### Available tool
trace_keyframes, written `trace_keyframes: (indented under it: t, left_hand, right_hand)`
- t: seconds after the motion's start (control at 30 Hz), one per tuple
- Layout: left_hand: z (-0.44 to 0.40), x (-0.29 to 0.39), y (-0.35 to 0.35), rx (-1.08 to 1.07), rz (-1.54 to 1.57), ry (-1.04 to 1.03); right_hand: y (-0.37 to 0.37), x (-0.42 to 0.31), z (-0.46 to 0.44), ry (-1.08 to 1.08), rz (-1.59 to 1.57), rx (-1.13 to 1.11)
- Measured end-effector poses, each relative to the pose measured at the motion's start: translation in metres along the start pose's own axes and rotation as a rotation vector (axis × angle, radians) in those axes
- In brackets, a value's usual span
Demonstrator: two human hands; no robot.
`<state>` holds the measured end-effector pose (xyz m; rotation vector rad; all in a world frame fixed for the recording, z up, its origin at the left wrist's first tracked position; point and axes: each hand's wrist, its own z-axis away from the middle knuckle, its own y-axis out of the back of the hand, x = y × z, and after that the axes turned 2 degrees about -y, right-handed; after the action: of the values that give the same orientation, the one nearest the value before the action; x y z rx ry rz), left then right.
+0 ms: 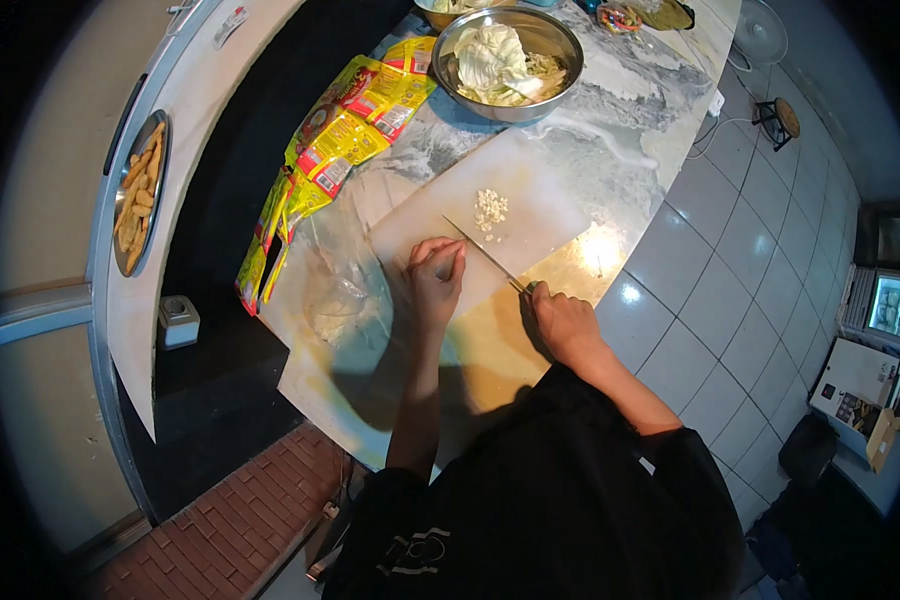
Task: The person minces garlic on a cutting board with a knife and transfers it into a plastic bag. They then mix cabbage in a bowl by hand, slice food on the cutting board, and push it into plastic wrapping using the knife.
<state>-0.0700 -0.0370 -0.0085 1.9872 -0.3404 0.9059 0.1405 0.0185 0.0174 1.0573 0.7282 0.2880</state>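
Note:
My right hand is wrapped around the handle of a knife. Its thin blade points up and left across a white cutting board. Close to the blade, my left hand is closed, fingertips bent together at the board's lower left; whatever they pinch is too small or hidden to name. Just beyond the knife lies a small heap of chopped pale pieces, which look like garlic. A clear plastic bag rests on the counter left of my left hand.
A steel bowl with cabbage leaves stands behind the board. Yellow seasoning packets run along the counter's left edge. On a ledge farther left is a plate of fried sticks. Tiled floor lies right of the marble counter.

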Motion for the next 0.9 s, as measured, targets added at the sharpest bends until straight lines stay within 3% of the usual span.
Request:
trace_keyframes:
  t: [0.53,0.73,0.8,0.9]
  left_hand:
    - [-0.006,-0.007,-0.002,-0.052,-0.012,0.005]
    - [-0.018,0.005,-0.003,-0.056,-0.150,-0.108]
    - [-0.019,0.006,-0.004,-0.122,-0.044,0.012]
    - [-0.020,0.008,-0.007,-0.074,0.076,0.022]
  right_hand:
    - [0.022,-0.009,-0.019,0.068,-0.113,0.190]
    - [0.024,-0.002,-0.018,0.066,-0.224,0.221]
    - [0.021,0.001,-0.019,0.058,-0.263,0.217]
    - [0.018,0.003,-0.022,0.012,-0.416,0.191]
